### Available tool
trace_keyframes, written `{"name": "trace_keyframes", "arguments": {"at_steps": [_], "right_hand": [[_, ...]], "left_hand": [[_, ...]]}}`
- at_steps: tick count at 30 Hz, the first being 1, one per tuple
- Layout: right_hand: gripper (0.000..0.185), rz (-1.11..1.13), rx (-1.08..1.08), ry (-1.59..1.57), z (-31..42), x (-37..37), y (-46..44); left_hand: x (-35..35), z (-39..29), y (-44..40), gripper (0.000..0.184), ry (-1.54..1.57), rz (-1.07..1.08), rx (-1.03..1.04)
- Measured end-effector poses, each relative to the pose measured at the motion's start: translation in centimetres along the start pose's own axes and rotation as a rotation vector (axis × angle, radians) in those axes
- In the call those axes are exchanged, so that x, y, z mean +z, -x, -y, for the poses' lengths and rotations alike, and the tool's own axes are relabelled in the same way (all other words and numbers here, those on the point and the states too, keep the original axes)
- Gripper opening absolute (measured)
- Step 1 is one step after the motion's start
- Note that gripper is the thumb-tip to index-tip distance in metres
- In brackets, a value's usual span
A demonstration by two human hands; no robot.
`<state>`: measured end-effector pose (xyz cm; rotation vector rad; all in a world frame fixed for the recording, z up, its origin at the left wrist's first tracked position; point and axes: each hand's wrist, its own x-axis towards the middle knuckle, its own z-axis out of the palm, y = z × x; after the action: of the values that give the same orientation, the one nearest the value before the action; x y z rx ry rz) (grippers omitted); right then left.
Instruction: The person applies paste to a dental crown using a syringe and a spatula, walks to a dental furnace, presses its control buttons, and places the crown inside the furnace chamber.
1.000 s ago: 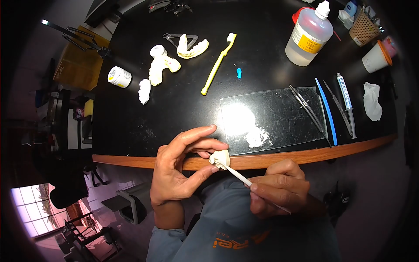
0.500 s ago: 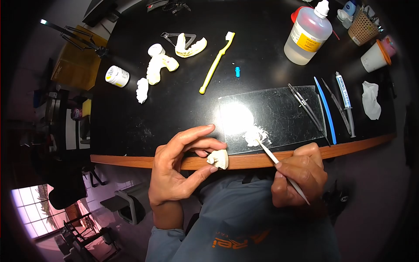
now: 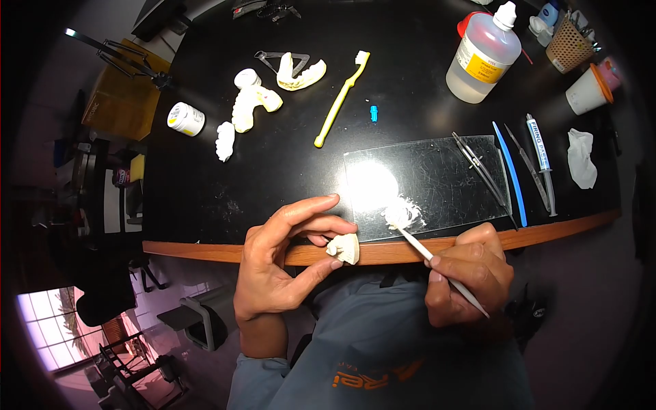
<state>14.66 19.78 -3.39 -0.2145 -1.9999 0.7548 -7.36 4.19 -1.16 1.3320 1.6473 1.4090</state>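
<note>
Between the thumb and fingertips of my left hand [image 3: 273, 270] is a small cream piece of a dental model [image 3: 347, 249], held just over the table's wooden edge. My right hand [image 3: 473, 273] grips a slim white brush [image 3: 418, 247] like a pen. The brush's tip touches the near left side of a patch of white paste [image 3: 407, 213]. That paste is spread on a clear glass slab [image 3: 444, 178] lying on the black table. A bright glare covers the slab's left part.
Dental casts [image 3: 254, 106], a white jar [image 3: 185, 119] and a yellow toothbrush [image 3: 336, 109] lie at the back left. Tweezers [image 3: 478, 167], a blue stick [image 3: 510, 171] and a paste syringe [image 3: 540, 154] are to the right. A large bottle [image 3: 482, 61] stands behind.
The brush tip has shifted a little left and nearer to me at the paste. My left hand keeps its hold on the model piece, which is turned slightly.
</note>
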Motion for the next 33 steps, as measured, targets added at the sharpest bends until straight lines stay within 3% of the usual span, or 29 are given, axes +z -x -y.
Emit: {"name": "trace_keyframes", "arguments": {"at_steps": [8,33], "right_hand": [[0.014,0.034,-0.044,-0.207,1.1,1.9,-0.3],[0.022,0.042,-0.062,-0.175,1.1,2.4,0.0]], "left_hand": [[0.1,0.0,0.0,0.076,0.017,-0.001,-0.013],[0.0,0.2,-0.1,0.076,0.012,0.007,0.013]]}}
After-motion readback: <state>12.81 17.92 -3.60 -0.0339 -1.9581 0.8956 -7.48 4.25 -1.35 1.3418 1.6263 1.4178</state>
